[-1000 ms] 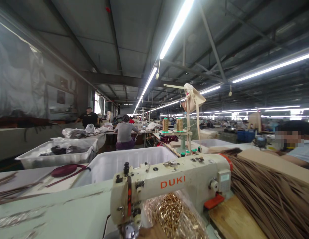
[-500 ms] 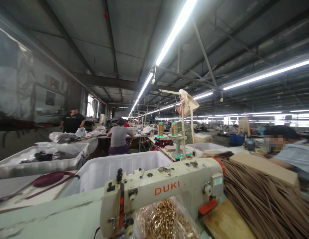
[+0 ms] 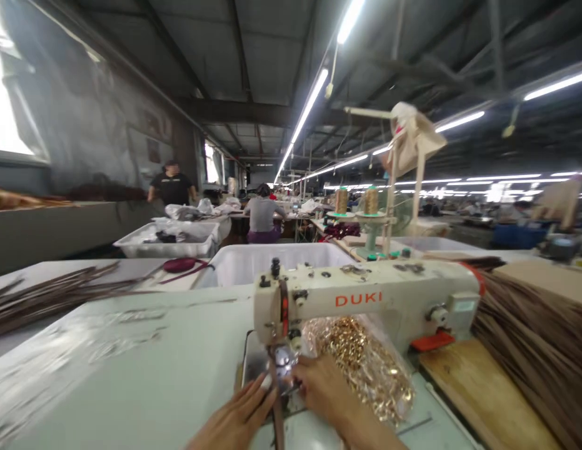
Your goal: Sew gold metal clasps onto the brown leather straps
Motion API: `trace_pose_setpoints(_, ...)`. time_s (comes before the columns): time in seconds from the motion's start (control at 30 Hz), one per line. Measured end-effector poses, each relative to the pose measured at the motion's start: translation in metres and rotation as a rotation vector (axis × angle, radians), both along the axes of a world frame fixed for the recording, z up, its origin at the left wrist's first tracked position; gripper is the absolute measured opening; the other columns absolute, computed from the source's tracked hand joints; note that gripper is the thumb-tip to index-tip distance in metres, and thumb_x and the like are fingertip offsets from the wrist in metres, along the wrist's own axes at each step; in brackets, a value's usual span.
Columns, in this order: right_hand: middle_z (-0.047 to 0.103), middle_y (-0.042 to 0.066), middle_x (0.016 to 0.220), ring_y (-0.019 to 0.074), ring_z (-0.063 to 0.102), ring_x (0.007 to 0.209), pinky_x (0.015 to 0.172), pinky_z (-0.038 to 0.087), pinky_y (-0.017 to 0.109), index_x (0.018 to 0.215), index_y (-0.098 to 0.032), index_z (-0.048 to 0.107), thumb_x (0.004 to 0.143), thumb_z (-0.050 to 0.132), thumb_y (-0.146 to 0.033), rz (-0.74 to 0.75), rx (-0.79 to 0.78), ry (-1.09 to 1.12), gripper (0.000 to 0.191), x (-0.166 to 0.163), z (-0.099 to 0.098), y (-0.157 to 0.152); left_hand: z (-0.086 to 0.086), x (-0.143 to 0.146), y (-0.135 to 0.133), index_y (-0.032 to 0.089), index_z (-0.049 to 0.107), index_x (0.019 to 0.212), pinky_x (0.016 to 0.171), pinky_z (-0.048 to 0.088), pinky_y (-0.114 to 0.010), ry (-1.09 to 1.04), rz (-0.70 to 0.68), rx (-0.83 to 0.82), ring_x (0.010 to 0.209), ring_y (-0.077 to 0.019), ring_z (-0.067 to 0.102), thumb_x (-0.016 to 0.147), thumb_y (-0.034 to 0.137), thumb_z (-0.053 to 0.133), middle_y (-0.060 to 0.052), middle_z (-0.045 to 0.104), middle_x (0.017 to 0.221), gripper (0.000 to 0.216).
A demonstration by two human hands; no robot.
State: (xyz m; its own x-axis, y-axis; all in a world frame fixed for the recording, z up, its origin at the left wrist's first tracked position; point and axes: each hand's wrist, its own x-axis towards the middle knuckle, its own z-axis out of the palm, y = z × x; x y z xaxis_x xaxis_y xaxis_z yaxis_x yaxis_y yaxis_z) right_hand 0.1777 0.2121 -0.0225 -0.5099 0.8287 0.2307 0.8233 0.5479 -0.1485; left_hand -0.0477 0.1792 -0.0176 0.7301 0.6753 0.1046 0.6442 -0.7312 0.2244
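Observation:
A brown strap (image 3: 278,417) runs from the table's front edge up under the head of the white sewing machine (image 3: 361,297). Along its left side lies my left hand (image 3: 246,405), fingers stretched out and fingertips at the strap near the lit needle area. To the right of the needle, my right hand (image 3: 324,384) is closed with curled fingers. What those fingers hold, if anything, is hidden. Just behind the right hand, a clear plastic bag of gold metal hardware (image 3: 354,344) sits under the machine's arm.
Bundles of brown strips lie at the right (image 3: 529,337) beside a wooden board (image 3: 487,387). More brown strips (image 3: 51,290) and a maroon strap roll (image 3: 179,265) are at the left. Behind the machine stand a white bin (image 3: 281,255) and thread cones (image 3: 371,200). People are farther back.
My view has tilted down and turned left, so the machine appears farther right and higher. Both hands and the brown strap under the machine head are now in view.

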Motion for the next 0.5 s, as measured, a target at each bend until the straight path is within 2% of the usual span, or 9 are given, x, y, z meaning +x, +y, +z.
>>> trace_pose_setpoints(0.07,0.068,0.000,0.092,0.0181,0.064,0.083,0.070,0.043,0.025,0.092,-0.027,0.066,0.082,0.052,-0.019,0.012,-0.018,0.027,0.019,0.000,0.001,0.001,0.007,-0.002,-0.006,0.025,0.020,0.144,0.109,0.028,-0.042,0.045,0.039,-0.100,0.134,-0.0293,0.025,0.074,0.056,0.058,-0.006,0.020,0.148,0.085)
trace_pose_setpoints(0.13,0.068,0.000,0.091,0.0173,0.064,0.082,0.069,0.041,0.024,0.092,-0.027,0.066,0.081,0.052,-0.017,0.014,-0.033,0.032,0.020,0.002,0.003,0.002,0.012,-0.003,-0.010,0.022,0.018,0.144,0.111,0.023,-0.042,0.051,0.053,-0.163,0.136,-0.0290,0.018,0.072,0.060,0.059,-0.008,0.015,0.149,0.092)
trace_pose_setpoints(0.37,0.068,0.000,0.092,0.0169,0.064,0.081,0.069,0.041,0.025,0.094,-0.026,0.067,0.083,0.052,-0.020,0.001,-0.013,-0.012,0.019,0.002,0.007,-0.001,0.010,-0.004,-0.009,0.023,0.017,0.144,0.110,0.023,-0.046,0.031,0.034,-0.176,0.136,-0.0304,0.017,0.074,0.067,0.051,-0.009,0.013,0.150,0.090)
trace_pose_setpoints(0.5,0.068,0.001,0.091,0.0164,0.064,0.079,0.068,0.042,0.025,0.094,-0.026,0.067,0.086,0.050,-0.025,0.007,-0.011,-0.035,0.019,0.001,0.007,0.000,0.008,-0.005,-0.008,0.023,0.015,0.145,0.110,0.023,-0.045,0.040,0.035,-0.163,0.136,-0.0299,0.016,0.074,0.065,0.052,-0.008,0.013,0.150,0.090)
